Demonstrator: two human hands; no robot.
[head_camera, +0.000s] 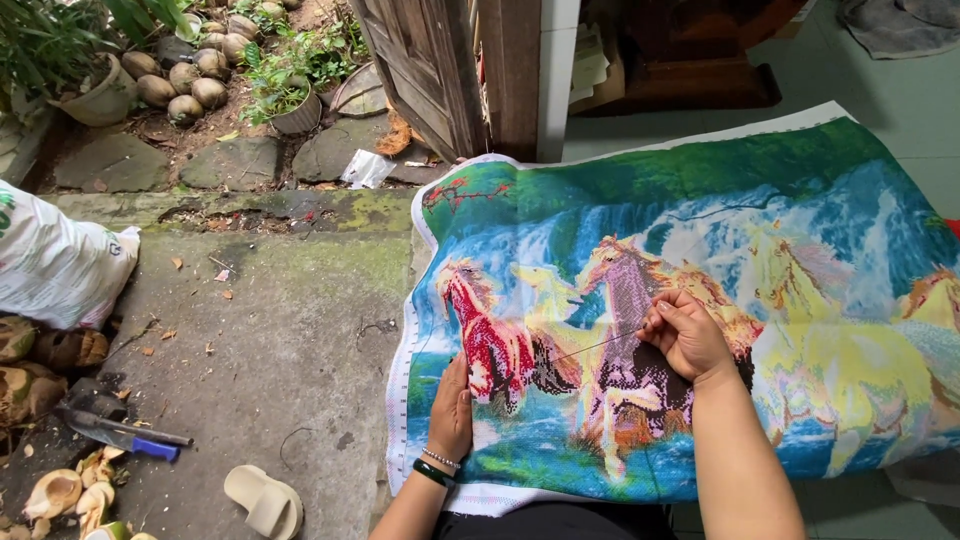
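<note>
A large cross-stitch cloth (800, 200) with running horses, a waterfall and green trees lies spread over my lap and the floor. My left hand (452, 408) rests flat on the cloth beside the red horse, pressing it down; a bead bracelet and a dark band circle that wrist. My right hand (685, 335) is raised above the purple horse with fingers pinched on a needle. A thin thread (590, 347) runs taut from it down-left to the cloth near the red horse.
To the left is a concrete step (270, 340) with a sandal (265, 500), a blue-handled knife (125, 435), coconut husks and a white sack (55, 265). Potted plants and coconuts sit at top left. A wooden door (440, 70) stands behind the cloth.
</note>
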